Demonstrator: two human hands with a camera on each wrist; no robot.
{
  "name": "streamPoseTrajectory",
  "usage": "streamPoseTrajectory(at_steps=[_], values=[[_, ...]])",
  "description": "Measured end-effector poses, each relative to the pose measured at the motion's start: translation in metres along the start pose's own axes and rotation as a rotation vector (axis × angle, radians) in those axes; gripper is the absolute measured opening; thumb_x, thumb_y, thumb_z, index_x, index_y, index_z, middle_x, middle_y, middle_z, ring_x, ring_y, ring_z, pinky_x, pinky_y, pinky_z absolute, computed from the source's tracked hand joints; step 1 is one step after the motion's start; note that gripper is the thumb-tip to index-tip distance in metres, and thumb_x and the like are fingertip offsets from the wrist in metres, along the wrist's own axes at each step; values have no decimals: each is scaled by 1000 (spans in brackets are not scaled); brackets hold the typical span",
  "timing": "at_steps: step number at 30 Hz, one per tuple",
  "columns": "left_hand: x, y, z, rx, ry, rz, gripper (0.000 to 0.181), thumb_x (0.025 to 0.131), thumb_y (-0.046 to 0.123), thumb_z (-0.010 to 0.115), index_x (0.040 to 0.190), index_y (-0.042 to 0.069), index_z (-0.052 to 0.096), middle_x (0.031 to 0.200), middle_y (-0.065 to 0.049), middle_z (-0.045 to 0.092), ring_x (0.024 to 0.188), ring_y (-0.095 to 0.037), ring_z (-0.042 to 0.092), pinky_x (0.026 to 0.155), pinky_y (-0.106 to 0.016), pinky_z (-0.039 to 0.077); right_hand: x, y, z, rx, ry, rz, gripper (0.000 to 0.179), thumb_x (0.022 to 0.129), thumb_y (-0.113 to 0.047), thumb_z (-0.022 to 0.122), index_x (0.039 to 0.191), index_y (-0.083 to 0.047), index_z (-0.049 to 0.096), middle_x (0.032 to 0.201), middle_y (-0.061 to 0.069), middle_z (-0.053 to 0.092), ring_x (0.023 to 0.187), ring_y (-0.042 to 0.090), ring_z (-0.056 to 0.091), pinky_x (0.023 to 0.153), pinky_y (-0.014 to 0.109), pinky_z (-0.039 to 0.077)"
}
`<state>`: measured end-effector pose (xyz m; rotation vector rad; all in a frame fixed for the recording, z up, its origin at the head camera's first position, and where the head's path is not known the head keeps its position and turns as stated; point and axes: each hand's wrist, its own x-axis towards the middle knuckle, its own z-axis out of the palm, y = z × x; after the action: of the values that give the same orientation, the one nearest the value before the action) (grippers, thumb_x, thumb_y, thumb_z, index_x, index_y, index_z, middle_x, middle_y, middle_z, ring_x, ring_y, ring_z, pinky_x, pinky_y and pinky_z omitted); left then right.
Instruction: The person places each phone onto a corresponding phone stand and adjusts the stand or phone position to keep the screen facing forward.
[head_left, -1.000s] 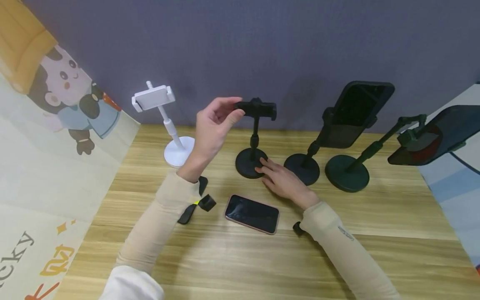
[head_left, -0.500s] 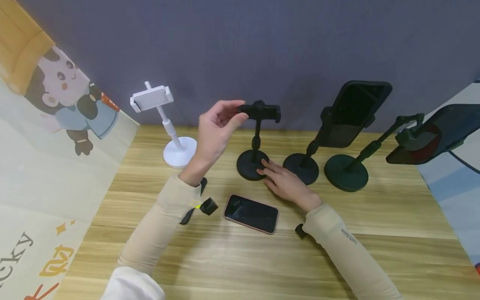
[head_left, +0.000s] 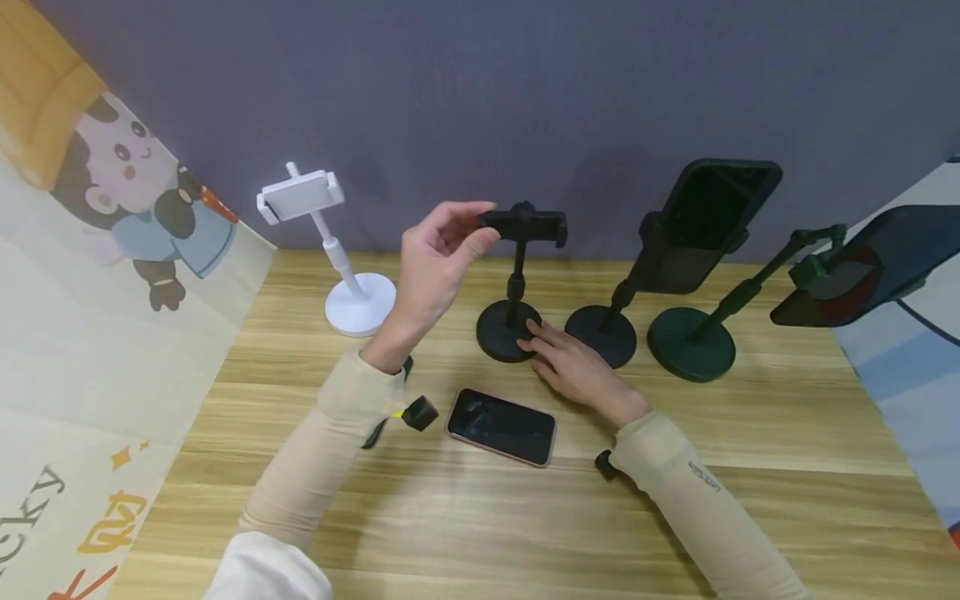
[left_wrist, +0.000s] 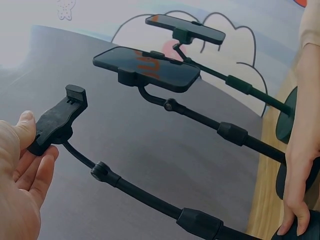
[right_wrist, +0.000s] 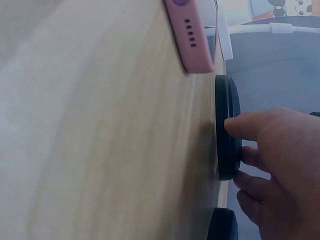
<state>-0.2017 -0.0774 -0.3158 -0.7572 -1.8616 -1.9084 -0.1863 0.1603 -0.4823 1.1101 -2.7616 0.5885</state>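
A black phone stand point(head_left: 516, 287) stands upright on the table, its phone clamp point(head_left: 525, 225) held up on a thin neck. My left hand point(head_left: 433, 258) pinches the left end of this clamp between thumb and fingers, as the left wrist view point(left_wrist: 22, 175) also shows. Low on the same stand, my right hand point(head_left: 573, 362) holds the edge of the round base point(head_left: 504, 333). In the right wrist view, the thumb of the right hand point(right_wrist: 285, 160) touches the base's rim and the other fingers bend against it. A phone in a pink case point(head_left: 501, 427) lies face up in front.
A white phone stand point(head_left: 358, 304) stands to the left. On the right are a black stand with a phone point(head_left: 708, 225) and a dark green stand point(head_left: 693, 343) with another phone point(head_left: 877, 267). A dark blue-grey wall panel point(head_left: 480, 100) rises behind the table point(head_left: 480, 525).
The clamp under my left hand has shifted slightly right in the head view and now faces more squarely forward. The right hand stays at the base.
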Motion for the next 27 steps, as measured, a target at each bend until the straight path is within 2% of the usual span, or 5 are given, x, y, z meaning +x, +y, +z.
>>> streamPoseTrajectory(at_steps=[7, 16, 27], values=[[1, -1, 0, 1, 2, -8, 27, 92, -9, 71, 119, -11, 68, 101, -10, 75, 90, -15, 70, 78, -25, 57, -2, -1, 3, -41, 7, 14, 40, 100, -14, 69, 139, -6, 64, 156, 23, 45, 141, 43, 48, 115, 55, 41], [2, 0, 1, -4, -1, 2, 26, 93, -11, 68, 119, -11, 68, 102, -14, 75, 88, -11, 70, 78, -25, 57, -2, -2, 3, -38, 10, 18, 41, 100, -15, 69, 139, -5, 64, 156, 24, 46, 140, 44, 48, 115, 55, 41], [4, -2, -2, -6, -16, 8, 29, 92, -6, 71, 120, -12, 67, 101, -6, 75, 90, -13, 70, 78, -25, 56, -2, -5, 6, -24, 15, 57, 42, 100, -16, 69, 141, -6, 63, 156, 23, 45, 142, 43, 46, 116, 56, 39]])
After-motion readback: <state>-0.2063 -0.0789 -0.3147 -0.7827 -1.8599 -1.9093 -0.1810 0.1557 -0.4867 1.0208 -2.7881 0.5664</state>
